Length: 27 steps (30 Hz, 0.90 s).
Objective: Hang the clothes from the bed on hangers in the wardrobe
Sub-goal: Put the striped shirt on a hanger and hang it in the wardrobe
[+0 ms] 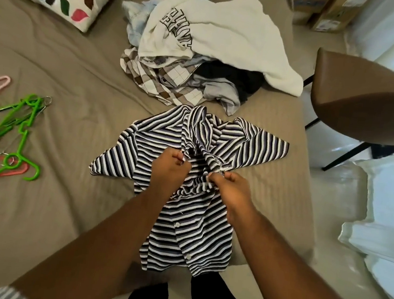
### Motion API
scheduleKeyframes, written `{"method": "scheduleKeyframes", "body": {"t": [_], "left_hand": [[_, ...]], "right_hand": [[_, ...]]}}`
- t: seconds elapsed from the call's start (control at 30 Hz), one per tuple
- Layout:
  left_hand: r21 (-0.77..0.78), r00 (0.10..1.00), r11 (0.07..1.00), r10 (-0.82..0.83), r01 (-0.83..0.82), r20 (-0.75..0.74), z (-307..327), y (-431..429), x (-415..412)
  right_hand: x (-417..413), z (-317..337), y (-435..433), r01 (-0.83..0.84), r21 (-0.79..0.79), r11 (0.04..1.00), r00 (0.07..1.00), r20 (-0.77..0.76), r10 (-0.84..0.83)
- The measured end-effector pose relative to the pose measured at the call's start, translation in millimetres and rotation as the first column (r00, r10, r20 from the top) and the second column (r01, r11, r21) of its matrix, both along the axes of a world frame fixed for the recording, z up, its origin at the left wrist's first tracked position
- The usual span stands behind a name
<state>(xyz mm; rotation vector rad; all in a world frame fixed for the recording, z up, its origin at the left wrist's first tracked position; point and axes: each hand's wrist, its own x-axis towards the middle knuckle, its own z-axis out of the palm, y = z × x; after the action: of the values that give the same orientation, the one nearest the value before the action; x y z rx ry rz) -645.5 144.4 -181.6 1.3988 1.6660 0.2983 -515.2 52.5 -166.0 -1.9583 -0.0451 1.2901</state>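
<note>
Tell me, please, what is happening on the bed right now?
A person's left hand and right hand each grip bunched fabric of a striped shirt that lies spread on the bed. A pile of other clothes sits beyond it, and green hangers lie off to the left, untouched. No hanger is in the shirt yet.

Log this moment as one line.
step: handling striped shirt on bed | left hand: pinches shirt | right hand: pinches shirt | green hangers: untouched
</note>
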Motion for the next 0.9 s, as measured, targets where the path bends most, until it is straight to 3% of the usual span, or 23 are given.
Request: {"method": "scheduleKeyframes", "body": {"t": [0.1, 0.27, 0.5, 0.7, 0.8, 0.9], "left_hand": [[-0.047, 0.987, 0.998, 0.056, -0.05, 0.153, 13.4, -1.7, -10.3], [-0.206, 0.909, 0.977, 0.14, -0.061, 0.392, 28.4, -1.8, -18.4], [-0.331, 0.823, 0.944, 0.192, -0.005, 0.534, 51.8, -7.5, -18.5], [-0.413, 0.699, 0.907, 0.246, 0.077, 0.671, 70.7, -7.5, -25.9], [-0.343, 0.763, 0.939, 0.207, 0.02, 0.612, 74.9, -9.8, -26.9], [-0.114, 0.924, 0.993, 0.084, -0.044, 0.374, 71.5, -13.6, -27.0]], "right_hand": [[6.3, 15.1, 5.4, 0.093, 0.034, 0.995, 0.996, 0.01, -0.093], [10.6, 38.2, 8.6, 0.125, 0.09, 0.988, 0.956, -0.277, -0.096], [-6.0, 53.6, 12.8, 0.083, 0.312, 0.946, 0.95, -0.311, 0.02], [-13.6, 68.2, 11.6, 0.007, 0.36, 0.933, 0.973, -0.219, 0.077], [-18.6, 74.5, 10.0, -0.047, 0.351, 0.935, 0.988, -0.119, 0.095], [-24.5, 72.4, 9.2, -0.007, 0.321, 0.947, 0.997, 0.081, -0.02]]}}
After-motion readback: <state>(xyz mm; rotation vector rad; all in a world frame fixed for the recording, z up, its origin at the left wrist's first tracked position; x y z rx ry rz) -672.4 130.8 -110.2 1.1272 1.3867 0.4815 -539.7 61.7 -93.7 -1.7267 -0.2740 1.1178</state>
